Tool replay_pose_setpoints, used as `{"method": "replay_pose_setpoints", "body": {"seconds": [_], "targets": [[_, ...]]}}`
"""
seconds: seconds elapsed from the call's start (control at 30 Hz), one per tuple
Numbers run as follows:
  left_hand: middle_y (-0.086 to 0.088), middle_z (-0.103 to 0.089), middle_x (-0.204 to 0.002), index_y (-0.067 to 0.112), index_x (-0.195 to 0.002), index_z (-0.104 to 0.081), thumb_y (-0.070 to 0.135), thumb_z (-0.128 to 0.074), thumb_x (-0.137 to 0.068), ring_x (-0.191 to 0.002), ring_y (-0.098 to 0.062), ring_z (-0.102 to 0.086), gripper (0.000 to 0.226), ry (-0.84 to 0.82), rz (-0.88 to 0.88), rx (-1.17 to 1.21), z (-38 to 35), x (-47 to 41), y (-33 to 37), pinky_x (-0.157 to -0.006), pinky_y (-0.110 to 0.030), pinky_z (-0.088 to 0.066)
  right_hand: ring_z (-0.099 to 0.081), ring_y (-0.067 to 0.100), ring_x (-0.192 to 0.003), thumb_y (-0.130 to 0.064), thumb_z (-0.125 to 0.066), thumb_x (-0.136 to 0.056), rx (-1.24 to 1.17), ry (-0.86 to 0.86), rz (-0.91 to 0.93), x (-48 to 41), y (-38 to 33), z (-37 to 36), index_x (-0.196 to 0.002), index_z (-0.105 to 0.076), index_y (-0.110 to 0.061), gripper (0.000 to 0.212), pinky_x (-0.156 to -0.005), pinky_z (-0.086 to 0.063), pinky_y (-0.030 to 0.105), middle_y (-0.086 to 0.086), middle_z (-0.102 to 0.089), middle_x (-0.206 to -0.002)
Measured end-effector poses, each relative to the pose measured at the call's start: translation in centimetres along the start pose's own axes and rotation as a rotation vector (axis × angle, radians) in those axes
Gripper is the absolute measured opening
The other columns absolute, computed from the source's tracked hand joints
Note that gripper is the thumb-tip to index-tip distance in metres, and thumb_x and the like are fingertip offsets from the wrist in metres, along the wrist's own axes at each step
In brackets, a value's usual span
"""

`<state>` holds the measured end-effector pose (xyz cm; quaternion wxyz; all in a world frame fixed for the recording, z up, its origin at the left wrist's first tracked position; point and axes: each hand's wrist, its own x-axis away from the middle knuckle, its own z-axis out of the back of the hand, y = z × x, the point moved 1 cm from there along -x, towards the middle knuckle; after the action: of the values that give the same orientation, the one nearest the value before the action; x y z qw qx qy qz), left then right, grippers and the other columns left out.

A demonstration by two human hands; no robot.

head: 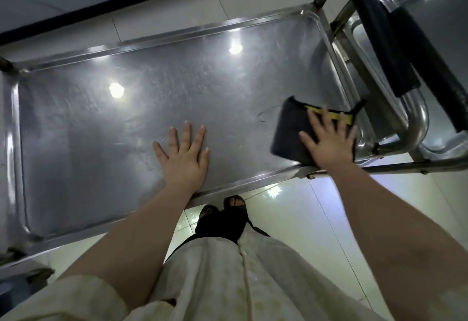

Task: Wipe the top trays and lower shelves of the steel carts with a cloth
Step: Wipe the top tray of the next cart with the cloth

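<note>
The steel cart's top tray (101, 143) fills the middle of the view, a long shallow pan with a raised rim. My left hand (183, 154) lies flat on it near the front edge, fingers spread, holding nothing. My right hand (329, 141) presses flat on a folded dark grey cloth (288, 130) with a yellow strip along its far edge. The cloth sits in the tray's right front corner, blurred by motion.
A second steel cart (435, 29) stands against the right end, and its curved push handle with black padded grips (379, 32) hangs over the tray's right rim. White floor tiles (342, 219) and my sandalled feet (222, 209) lie below the front edge. A dark baseboard (126, 1) runs behind.
</note>
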<state>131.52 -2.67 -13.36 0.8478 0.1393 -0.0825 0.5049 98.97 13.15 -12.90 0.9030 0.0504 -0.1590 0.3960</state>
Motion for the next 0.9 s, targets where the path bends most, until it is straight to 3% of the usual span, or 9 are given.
{"method": "replay_pose_setpoints", "body": {"seconds": [0.1, 0.23, 0.3, 0.43, 0.6, 0.77, 0.9], "targets": [[0.008, 0.007, -0.163, 0.049, -0.149, 0.011, 0.057, -0.012, -0.1, -0.149, -0.027, 0.014, 0.055, -0.017, -0.015, -0.003, 0.4, 0.0, 0.1, -0.111, -0.064, 0.016, 0.011, 0.034, -0.148, -0.075, -0.012, -0.087, -0.007, -0.058, -0.092, -0.5, 1.7, 0.5, -0.146, 0.009, -0.054, 0.066, -0.114, 0.003, 0.065, -0.013, 0.012, -0.162], [0.003, -0.006, -0.164, 0.033, -0.154, -0.02, 0.044, -0.032, -0.102, -0.149, -0.031, 0.007, 0.054, -0.008, -0.069, 0.114, 2.0, 0.0, 0.8, -0.11, -0.062, 0.016, 0.009, 0.029, -0.149, -0.064, -0.039, -0.092, -0.167, 0.005, 0.176, 2.1, -0.6, 1.5, -0.152, -0.013, -0.045, 0.068, -0.117, 0.006, 0.052, -0.009, 0.0, -0.164], [-0.004, -0.025, -0.16, 0.022, -0.146, -0.04, 0.032, -0.047, -0.099, -0.15, -0.032, -0.006, 0.049, 0.027, -0.198, 0.203, 2.9, -0.1, 2.4, -0.115, -0.058, 0.007, -0.003, 0.027, -0.149, -0.05, -0.058, -0.091, -0.277, 0.063, 0.241, 4.5, 0.0, 1.9, -0.149, -0.033, -0.035, 0.065, -0.119, -0.004, 0.049, -0.006, -0.015, -0.162], [-0.005, -0.051, -0.144, 0.019, -0.136, -0.055, 0.02, -0.057, -0.095, -0.139, -0.028, -0.037, 0.041, -0.023, -0.649, 0.245, 3.8, -0.9, 9.4, -0.117, -0.042, -0.015, -0.029, 0.038, -0.141, -0.014, -0.074, -0.083, -0.39, 0.23, 0.094, 8.1, 2.7, 2.1, -0.131, -0.06, -0.012, 0.049, -0.114, -0.027, 0.052, 0.01, -0.047, -0.147], [0.002, -0.038, -0.153, 0.025, -0.145, -0.044, 0.026, -0.048, -0.1, -0.142, -0.022, -0.028, 0.045, -0.057, -0.977, -0.047, 2.4, -2.0, 17.1, -0.116, -0.036, -0.018, -0.036, 0.045, -0.134, -0.013, -0.082, -0.074, -0.356, 0.195, 0.084, 10.3, 4.0, 1.4, -0.125, -0.064, -0.008, 0.055, -0.111, -0.03, 0.053, 0.017, -0.052, -0.14], [-0.004, -0.036, -0.152, 0.017, -0.149, -0.033, 0.028, -0.046, -0.101, -0.142, -0.025, -0.027, 0.051, -0.02, -1.018, -0.239, 1.0, -3.0, 19.0, -0.119, -0.036, -0.012, -0.047, 0.047, -0.123, 0.002, -0.077, -0.066, -0.112, 0.222, 0.1, 10.6, 4.0, 0.3, -0.13, -0.061, -0.011, 0.067, -0.104, -0.039, 0.056, 0.017, -0.054, -0.137], [-0.006, -0.041, -0.146, 0.014, -0.148, -0.036, 0.022, -0.05, -0.1, -0.134, -0.026, -0.034, 0.051, -0.023, -1.083, -0.265, 0.4, -4.2, 18.6, -0.114, -0.034, -0.024, -0.056, 0.04, -0.106, 0.008, -0.074, -0.058, 0.03, 0.304, 0.083, 9.5, 3.8, 0.1, -0.12, -0.063, -0.012, 0.066, -0.091, -0.045, 0.047, 0.014, -0.06, -0.123]]}}
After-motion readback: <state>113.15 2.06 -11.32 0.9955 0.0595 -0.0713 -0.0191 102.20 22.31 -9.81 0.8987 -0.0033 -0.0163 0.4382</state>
